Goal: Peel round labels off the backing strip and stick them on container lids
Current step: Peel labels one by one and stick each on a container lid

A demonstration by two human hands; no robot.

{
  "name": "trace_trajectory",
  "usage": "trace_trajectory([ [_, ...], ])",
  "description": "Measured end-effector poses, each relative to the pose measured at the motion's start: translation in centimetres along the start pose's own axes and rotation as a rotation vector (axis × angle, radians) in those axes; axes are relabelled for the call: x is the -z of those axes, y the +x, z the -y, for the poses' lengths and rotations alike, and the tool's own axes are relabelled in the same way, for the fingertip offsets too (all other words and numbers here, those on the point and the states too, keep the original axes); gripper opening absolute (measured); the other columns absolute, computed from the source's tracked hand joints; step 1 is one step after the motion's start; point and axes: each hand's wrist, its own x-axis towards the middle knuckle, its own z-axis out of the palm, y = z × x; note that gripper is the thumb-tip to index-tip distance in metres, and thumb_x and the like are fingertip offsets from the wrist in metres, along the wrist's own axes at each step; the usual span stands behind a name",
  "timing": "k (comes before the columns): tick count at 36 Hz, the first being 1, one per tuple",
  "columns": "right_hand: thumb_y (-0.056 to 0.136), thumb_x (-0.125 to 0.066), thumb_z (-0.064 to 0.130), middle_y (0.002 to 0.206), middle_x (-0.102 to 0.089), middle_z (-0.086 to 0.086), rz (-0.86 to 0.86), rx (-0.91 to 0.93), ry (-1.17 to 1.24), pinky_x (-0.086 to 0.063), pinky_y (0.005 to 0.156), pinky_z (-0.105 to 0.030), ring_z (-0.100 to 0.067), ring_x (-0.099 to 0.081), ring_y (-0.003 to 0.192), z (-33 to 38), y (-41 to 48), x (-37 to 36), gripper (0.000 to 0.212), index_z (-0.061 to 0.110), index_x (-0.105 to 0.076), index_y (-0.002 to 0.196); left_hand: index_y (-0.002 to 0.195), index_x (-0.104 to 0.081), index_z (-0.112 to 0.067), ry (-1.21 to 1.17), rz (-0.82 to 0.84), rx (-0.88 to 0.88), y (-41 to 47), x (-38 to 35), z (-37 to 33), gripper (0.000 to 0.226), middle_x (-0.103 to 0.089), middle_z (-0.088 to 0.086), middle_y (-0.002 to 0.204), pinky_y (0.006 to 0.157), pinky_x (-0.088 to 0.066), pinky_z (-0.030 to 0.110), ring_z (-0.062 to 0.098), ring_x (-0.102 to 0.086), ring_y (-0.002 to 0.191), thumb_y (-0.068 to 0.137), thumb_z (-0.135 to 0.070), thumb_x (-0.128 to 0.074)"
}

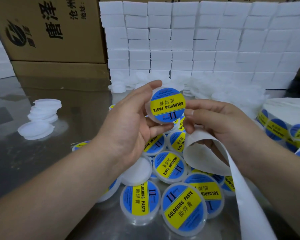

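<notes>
Closest to me, on the metal table [42,153], lies a heap of labelled lids [184,207], each with the blue and yellow sticker on its top. I judge these as the finished part of the work, and they are many. Over them, at my right side, hangs the backing strip [249,205], white and bare where it runs down toward me, so its stickers are used up here. Above the heap my left hand [128,129] holds one lid [149,116] by the rim, with the thumb under it and the fingers curled over the far edge. The round label [168,104] sits flat on it, as far as I can see. My right hand [220,122] has its fingers curled around the bare strip, and its thumb touches the lid's right edge, maybe to press the label down. This lid looks almost done and only needs to go to the heap. Farther right the unpeeled labels [275,129] wait, and farther left a small stack of plain lids [45,108] stands apart. More plain white lids [220,96] lie at the foot of the wall of white boxes [197,40], so much work is left, I think.
</notes>
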Motion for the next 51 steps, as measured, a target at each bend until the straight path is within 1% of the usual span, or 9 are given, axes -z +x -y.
trace_trajectory([
  [10,0.062,-0.061,0.02,0.046,-0.053,-0.001,-0.005,-0.007,-0.013,-0.039,0.04,-0.012,-0.006,-0.046,0.039,-0.2,0.1,0.1,0.021,0.018,-0.075,0.077,0.095,-0.066,-0.024,0.05,0.04,-0.072,-0.2,0.0,0.4,0.03,-0.071,0.0,0.082,0.053,-0.054,0.026,0.019,-0.069,0.067,0.067,-0.025,-0.058],
  [16,0.064,-0.063,0.019,0.046,-0.053,-0.001,-0.019,-0.009,-0.022,-0.039,0.04,-0.013,-0.007,-0.046,0.039,-0.3,0.1,0.1,0.018,0.018,-0.076,0.075,0.095,-0.065,-0.025,0.056,0.01,-0.084,-0.1,0.1,0.6,0.022,-0.071,0.0,0.085,0.052,-0.054,0.025,0.018,-0.069,0.07,0.087,-0.01,-0.052],
  [26,0.084,-0.057,0.008,0.047,-0.053,0.0,-0.055,-0.028,-0.063,-0.037,0.038,-0.012,-0.005,-0.044,0.036,-0.3,0.1,0.1,0.018,0.016,-0.073,0.085,0.094,-0.065,-0.027,0.114,-0.011,-0.125,-0.1,0.0,0.7,0.025,-0.072,-0.005,0.082,0.055,-0.054,0.024,0.015,-0.069,0.071,0.09,-0.007,-0.05],
  [33,0.083,-0.06,0.017,0.047,-0.055,0.004,-0.119,-0.066,-0.208,-0.034,0.037,-0.011,-0.005,-0.041,0.033,-0.3,0.1,0.0,0.016,0.024,-0.075,0.081,0.092,-0.063,-0.033,0.325,-0.094,-0.361,-0.6,-0.5,0.8,0.033,-0.072,-0.01,0.078,0.059,-0.055,0.021,0.009,-0.07,0.071,0.091,-0.003,-0.05],
  [37,0.074,-0.064,0.036,0.051,-0.058,0.003,-0.282,-0.076,-0.423,-0.037,0.049,-0.024,-0.015,-0.045,0.046,-0.7,0.6,1.0,0.025,0.012,-0.071,0.069,0.093,-0.062,-0.036,0.368,-0.217,-0.47,-0.7,-0.5,0.2,0.034,-0.069,-0.013,0.096,0.057,-0.053,0.018,0.008,-0.069,0.079,0.093,-0.005,-0.048],
  [40,0.078,-0.06,0.037,0.052,-0.06,0.005,-0.395,-0.08,-0.341,-0.047,0.066,-0.04,-0.019,-0.05,0.058,-0.4,1.0,1.7,0.028,0.015,-0.072,0.066,0.093,-0.059,-0.035,0.314,-0.307,-0.493,-0.2,0.2,-1.0,0.031,-0.065,-0.016,0.094,0.051,-0.05,0.018,0.006,-0.067,0.076,0.096,-0.008,-0.045],
  [44,0.073,-0.06,0.052,0.063,-0.066,0.012,-0.323,0.036,-0.396,-0.042,0.06,-0.026,-0.004,-0.056,0.06,-0.3,0.6,1.2,0.028,0.027,-0.072,0.07,0.096,-0.059,-0.033,0.458,-0.16,-0.378,-1.0,-0.4,0.6,0.029,-0.069,-0.015,0.083,0.051,-0.05,0.017,0.002,-0.066,0.068,0.094,-0.007,-0.047],
  [48,0.077,-0.068,0.038,0.066,-0.069,0.007,-0.181,0.127,-0.485,-0.047,0.059,-0.02,-0.001,-0.059,0.061,-0.5,0.0,0.4,0.019,0.021,-0.07,0.069,0.1,-0.058,-0.035,0.58,-0.019,-0.355,-1.8,-1.0,2.0,0.027,-0.069,-0.009,0.098,0.082,-0.052,0.023,0.004,-0.064,0.093,0.092,-0.01,-0.052],
  [51,0.068,-0.06,0.041,0.067,-0.067,-0.002,-0.197,0.176,-0.589,-0.045,0.061,-0.027,-0.005,-0.055,0.059,-0.7,0.2,0.4,0.024,0.018,-0.065,0.069,0.093,-0.06,-0.036,0.58,-0.001,-0.332,-1.9,-0.9,1.8,0.03,-0.07,-0.016,0.081,0.068,-0.05,0.013,-0.002,-0.065,0.077,0.091,-0.008,-0.051],
])
